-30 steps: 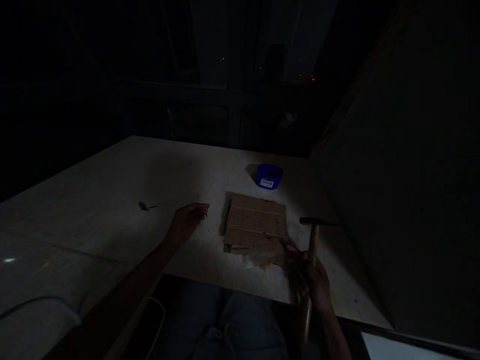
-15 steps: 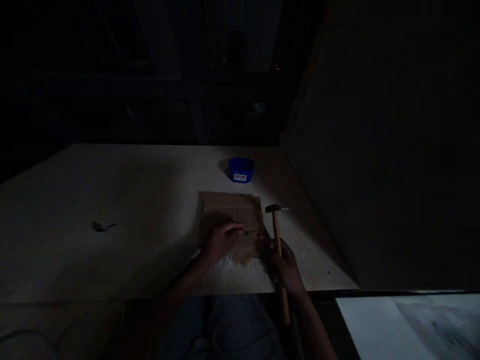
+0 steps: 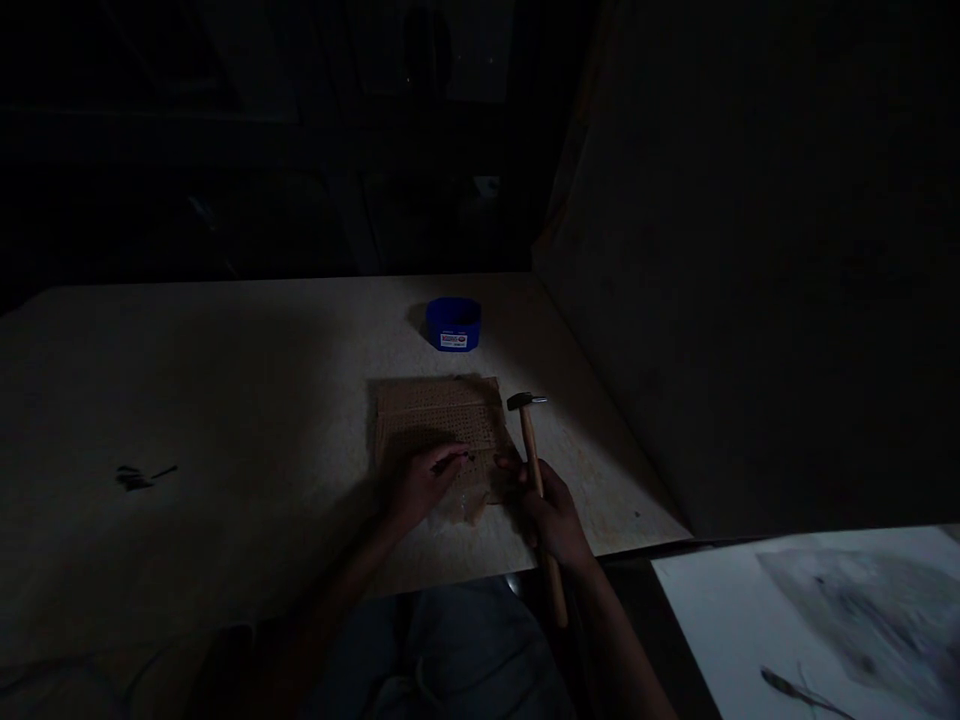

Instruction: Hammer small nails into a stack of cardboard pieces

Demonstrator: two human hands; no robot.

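My right hand (image 3: 559, 518) is wrapped round the wooden handle of a hammer (image 3: 530, 440), whose dark metal head points up, just right of a piece of brown cardboard (image 3: 427, 405). The cardboard lies flat on the table and is covered with rows of small holes or dents. Over its lower left part rests my left hand (image 3: 424, 488), thumb and fingers drawn together in a pinch. A small dark bit lies at the fingertips, too dim to name. Torn, crumpled material (image 3: 472, 508) shows at the cardboard's near edge.
Beyond the cardboard stands a blue plastic container (image 3: 453, 325) with a white label. Several thin dark pieces (image 3: 139, 477) lie on the left of the table (image 3: 262, 400). A tall dark panel (image 3: 720, 300) borders the right side. At lower right is a white surface (image 3: 720, 620).
The view has swung to the right, so the table and its things sit further left. Both hands keep nearly the same places at the cardboard, and the hammer is still held upright.
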